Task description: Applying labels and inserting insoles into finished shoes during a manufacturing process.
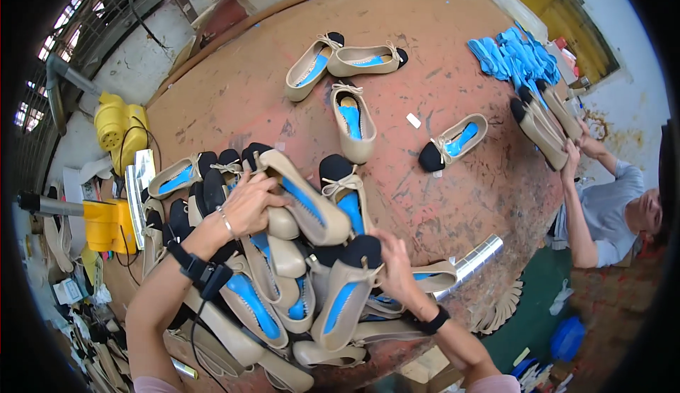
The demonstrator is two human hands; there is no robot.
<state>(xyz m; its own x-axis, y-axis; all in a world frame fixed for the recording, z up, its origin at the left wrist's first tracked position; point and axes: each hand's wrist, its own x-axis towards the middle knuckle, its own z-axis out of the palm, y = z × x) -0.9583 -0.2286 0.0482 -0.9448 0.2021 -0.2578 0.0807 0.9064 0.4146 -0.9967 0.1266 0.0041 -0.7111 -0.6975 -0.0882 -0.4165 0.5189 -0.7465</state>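
A heap of beige ballet flats (244, 301) with black toes, small bows and blue insoles lies at the near left of the table. My left hand (248, 205) is closed on one flat (322, 219) near its black toe, at the top of the heap. At the heap's right side my right hand (398, 269) grips another flat (347, 301) by its toe and bow, with the heel pointing toward me. Beyond them, a pair of flats (350, 60), an upright flat (354, 127) and a flat on the right (457, 141) stand apart on the tabletop.
Across the table on the right, a co-worker (602, 201) holds two flats (545, 124) beside a pile of blue insoles (517, 53). Yellow machine parts (120, 127) stand at the left edge. A shiny metal tube (471, 265) lies near the right edge.
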